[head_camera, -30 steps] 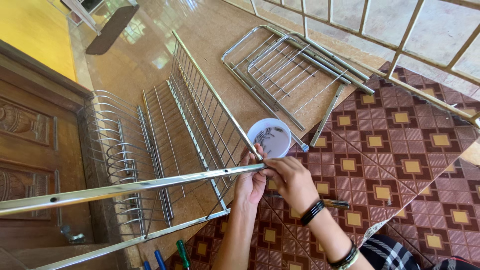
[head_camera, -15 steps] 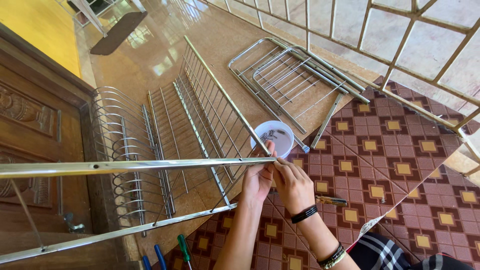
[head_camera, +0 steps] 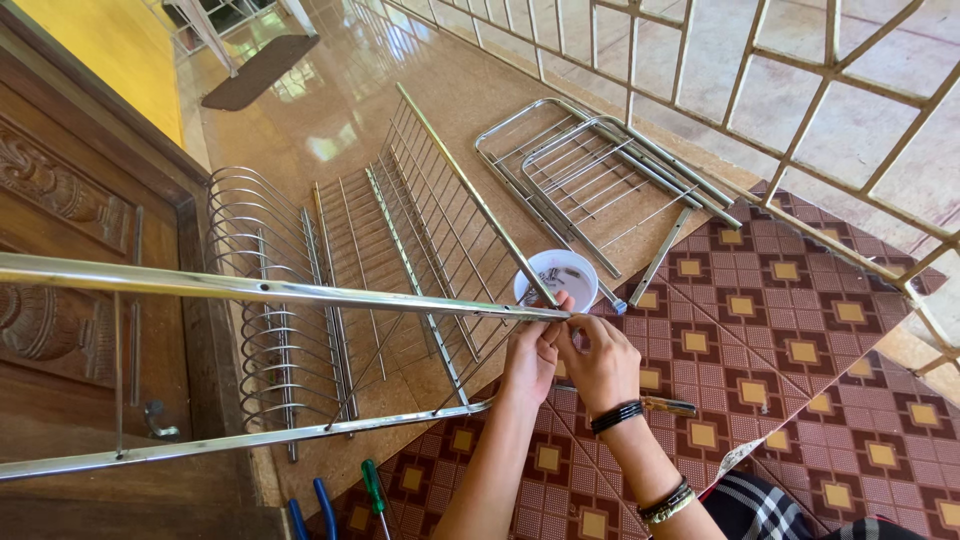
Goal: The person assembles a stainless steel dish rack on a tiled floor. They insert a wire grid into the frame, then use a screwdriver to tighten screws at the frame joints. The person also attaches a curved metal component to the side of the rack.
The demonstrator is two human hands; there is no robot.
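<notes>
- A long shiny steel tube (head_camera: 260, 290) runs from the far left edge across to the middle, its right end meeting both hands.
- Below it a second steel rail (head_camera: 250, 440) of the same frame slants down toward the left.
- Behind them a wire dish rack (head_camera: 300, 290) lies flat on the floor.
- The left hand (head_camera: 528, 362) is curled around the tube's end from beneath, fingers closed on it.
- The right hand (head_camera: 600, 360) is just beside it, touching, fingertips pinched together at the tube's tip; whether they grip a small part I cannot tell.
- Just beyond the hands stands a white cup (head_camera: 556, 279) holding small metal screws.
- Further right, folded wire shelves (head_camera: 590, 170) lie beside the patterned mat (head_camera: 800, 330).
</notes>
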